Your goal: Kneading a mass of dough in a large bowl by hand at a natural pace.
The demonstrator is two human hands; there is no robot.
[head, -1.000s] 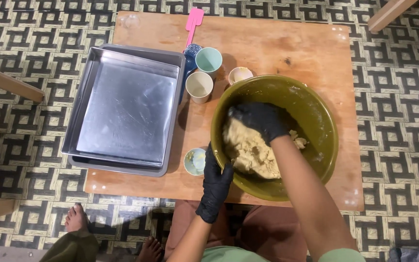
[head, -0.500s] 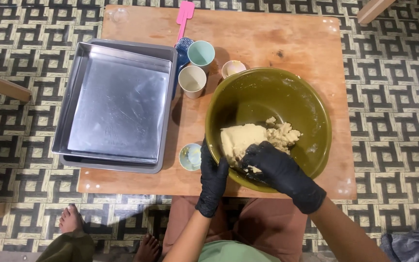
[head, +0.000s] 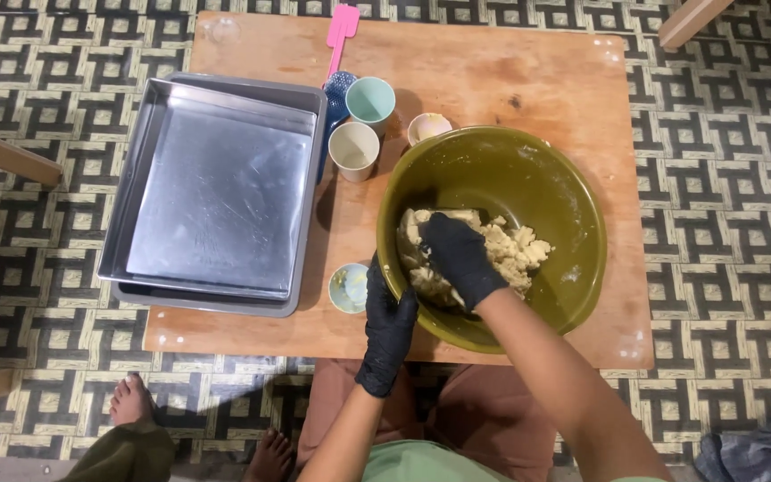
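A large olive-green bowl (head: 573, 223) stands on a low wooden table (head: 510, 80) and holds a lump of pale crumbly dough (head: 515, 254). My right hand (head: 461, 259), in a black glove, presses down on the left part of the dough inside the bowl. My left hand (head: 390, 330), also in a black glove, grips the bowl's near left rim from outside. Both forearms reach in from the bottom edge.
Two stacked metal baking trays (head: 216, 196) fill the table's left half. Between trays and bowl stand a teal cup (head: 370, 100), a cream cup (head: 353, 150), a small white dish (head: 427, 127), a small light-blue dish (head: 348, 287) and a pink-handled spatula (head: 341, 36). Bare feet (head: 131, 402) rest on the patterned floor.
My right hand went from the far part of the dough to the bowl's near edge, then up onto the dough's left part. The dough has been folded and shifted. My left hand stayed on the rim.
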